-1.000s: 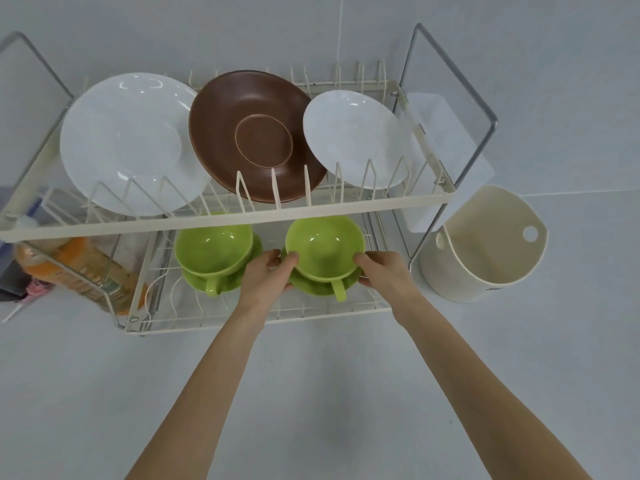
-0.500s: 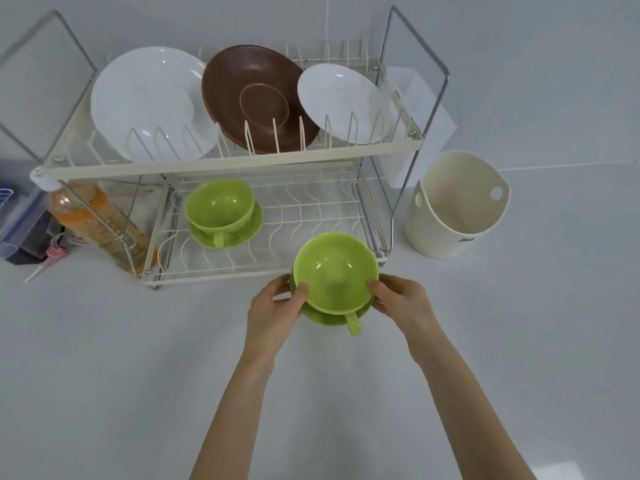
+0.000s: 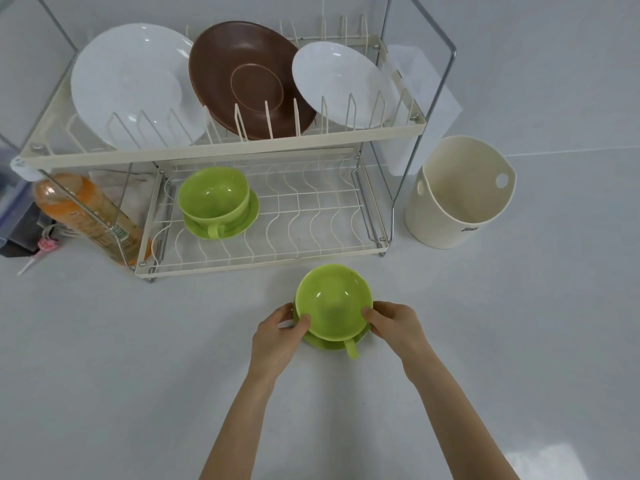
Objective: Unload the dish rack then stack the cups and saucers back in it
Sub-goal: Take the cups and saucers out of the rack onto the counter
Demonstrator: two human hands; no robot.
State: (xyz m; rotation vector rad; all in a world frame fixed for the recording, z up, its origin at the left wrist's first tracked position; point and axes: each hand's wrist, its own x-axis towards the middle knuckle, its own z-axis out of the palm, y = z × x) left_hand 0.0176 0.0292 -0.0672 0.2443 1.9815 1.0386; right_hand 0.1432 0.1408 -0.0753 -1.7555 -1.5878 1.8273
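We hold a green cup (image 3: 333,301) on its green saucer (image 3: 320,342) in front of the dish rack (image 3: 221,155), over the pale desk (image 3: 104,375). Our left hand (image 3: 277,337) grips the set from the left and our right hand (image 3: 394,327) from the right, thumbs pressed against the cup's wall. The fingers of both hands curl beneath the saucer, so we cannot see them there, and we cannot tell whether the saucer touches the desk or is just above it. Most of the saucer is hidden by the cup and our hands; only its near edge shows, with the cup's handle pointing toward us.

A second green cup (image 3: 213,195) sits on a second saucer (image 3: 242,220) at the left of the rack's lower shelf, its handle also toward us. On the upper shelf stand a large white plate (image 3: 128,81), a brown plate (image 3: 249,77) and a smaller white plate (image 3: 339,81), each partly crossed by the rack's wires.

Right of the rack stands a cream bucket (image 3: 457,202); the small label on it is too small to read. Left of the rack, an orange bottle (image 3: 86,216) leans behind the frame, its print blurred, and a dark item beside it is cut off by the picture's edge.
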